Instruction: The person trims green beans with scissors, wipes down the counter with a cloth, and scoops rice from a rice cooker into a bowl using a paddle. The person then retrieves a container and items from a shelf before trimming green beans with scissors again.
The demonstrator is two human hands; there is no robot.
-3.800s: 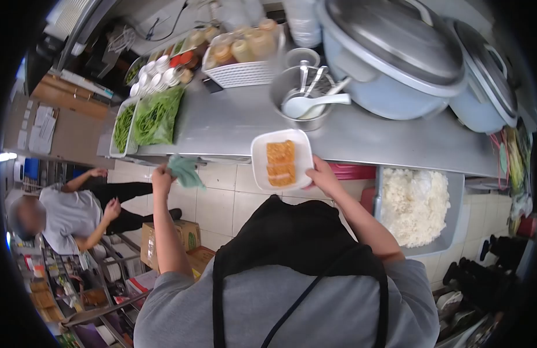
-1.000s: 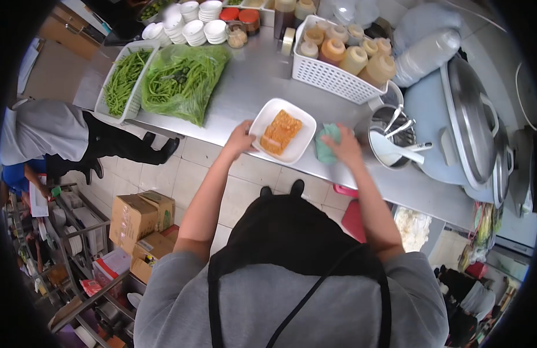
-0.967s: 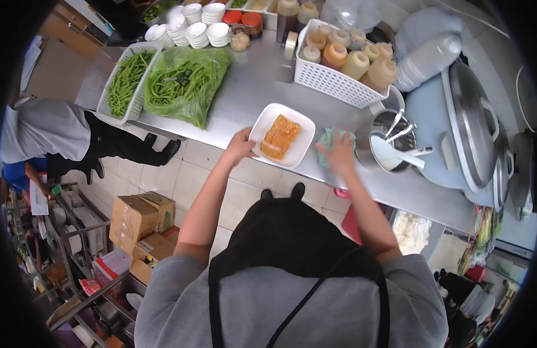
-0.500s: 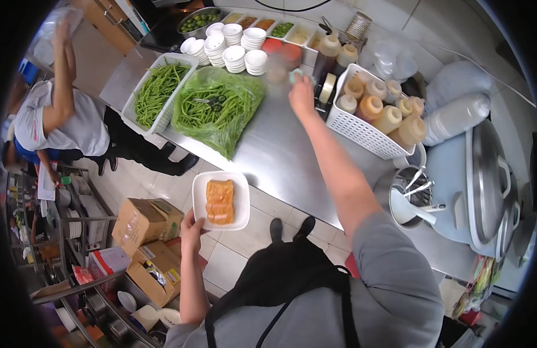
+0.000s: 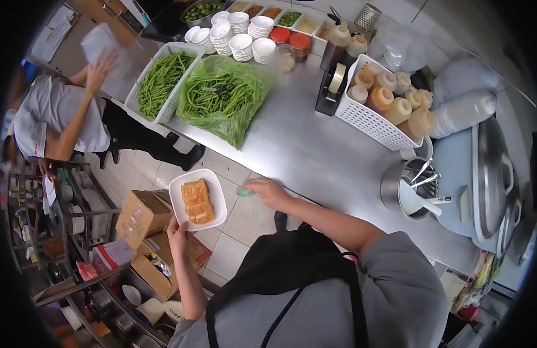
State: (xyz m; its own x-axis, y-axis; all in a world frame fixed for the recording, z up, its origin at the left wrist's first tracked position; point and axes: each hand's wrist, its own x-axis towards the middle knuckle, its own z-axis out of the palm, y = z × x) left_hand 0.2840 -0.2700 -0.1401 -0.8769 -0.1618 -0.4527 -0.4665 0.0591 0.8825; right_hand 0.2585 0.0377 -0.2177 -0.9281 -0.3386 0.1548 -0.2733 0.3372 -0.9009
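Note:
My left hand (image 5: 178, 235) is closed on the lower rim of a white square bowl (image 5: 221, 200), held out over the floor. Orange-brown slabs of food (image 5: 197, 202) lie side by side in it; I cannot tell their kind. To the right of the bowl, in front of the counter edge, my right hand (image 5: 267, 192) pinches a small pale green thing (image 5: 244, 190). Whether that is a lid or a cloth does not show. A gap separates it from the bowl.
On the steel counter (image 5: 292, 122) are a basket of green beans (image 5: 164, 84), a bag of beans (image 5: 222, 98), stacked white dishes (image 5: 240, 46), a tape dispenser (image 5: 331, 87) and a basket of sauce bottles (image 5: 379, 116). At left, a person (image 5: 65, 116) holds a clear container.
My right hand has come back from the far side of the counter with the green thing, toward the bowl. The bowl has shifted left and tilted slightly. The other person's arms have lowered.

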